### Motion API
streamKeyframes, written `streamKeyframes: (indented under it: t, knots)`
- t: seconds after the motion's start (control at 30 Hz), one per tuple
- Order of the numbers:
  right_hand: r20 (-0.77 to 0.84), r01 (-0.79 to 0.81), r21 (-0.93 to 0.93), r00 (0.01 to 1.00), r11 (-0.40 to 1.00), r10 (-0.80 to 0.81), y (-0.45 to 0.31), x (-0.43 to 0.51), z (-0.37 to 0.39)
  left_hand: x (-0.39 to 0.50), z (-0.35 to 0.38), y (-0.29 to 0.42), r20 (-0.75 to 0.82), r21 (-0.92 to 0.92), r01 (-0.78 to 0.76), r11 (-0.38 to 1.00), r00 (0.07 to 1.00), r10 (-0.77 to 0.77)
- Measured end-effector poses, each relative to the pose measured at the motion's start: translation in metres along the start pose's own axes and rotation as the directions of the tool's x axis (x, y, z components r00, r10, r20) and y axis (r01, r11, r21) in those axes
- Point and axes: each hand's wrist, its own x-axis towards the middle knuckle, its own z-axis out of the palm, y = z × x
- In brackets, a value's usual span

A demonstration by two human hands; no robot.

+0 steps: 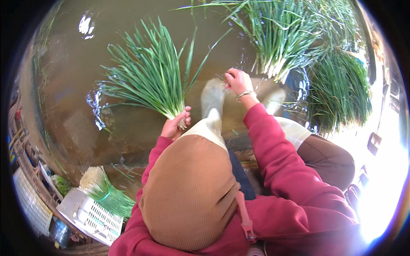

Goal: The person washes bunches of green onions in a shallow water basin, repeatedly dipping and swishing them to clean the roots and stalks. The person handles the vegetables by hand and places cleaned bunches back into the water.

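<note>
My left hand [175, 126] grips the pale stem ends of a bunch of long green leaves [153, 73], likely garlic chives or scallions. The leaves fan out up and left over the brown water [205, 19]. To the right, my right hand [239, 82], with a bracelet at its wrist, is held over the water near a pale boot [212, 96]. Its fingers are curled in, and thin wisps show by the fingertips; whether it holds them is unclear. A loose pile of the same greens [278, 38] lies beyond it at the upper right.
A denser heap of greens [339, 89] stands at the right. Lower left, a tied bundle [105, 192] rests by a white slatted plastic crate [99, 217]. A plastic bottle [61, 233] and a brown basket [32, 169] are beyond. The basin's wall [30, 96] curves along the left.
</note>
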Motion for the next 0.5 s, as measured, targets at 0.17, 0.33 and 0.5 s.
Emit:
streamKeyframes:
  t: [0.17, 0.33, 0.5]
  knots:
    - [-0.585, 0.047, -0.385, 0.760, 0.922, -0.284, 0.017, 0.014, -0.042, 0.002, 0.027, 0.020, 0.020, 0.020, -0.065, 0.998, 0.998, 0.064]
    - [-0.627, -0.227, -0.553, 0.746, 0.802, -0.221, 0.031, 0.025, -0.063, -0.005, 0.064, 0.060, 0.338, -0.400, -0.133, 0.907, 0.898, 0.281]
    - [-0.411, -0.403, -0.071, 0.845, 0.912, 0.342, 0.044, 0.038, -0.069, -0.006, 0.076, 0.077, 0.388, -0.434, -0.164, 0.886, 0.853, 0.348]
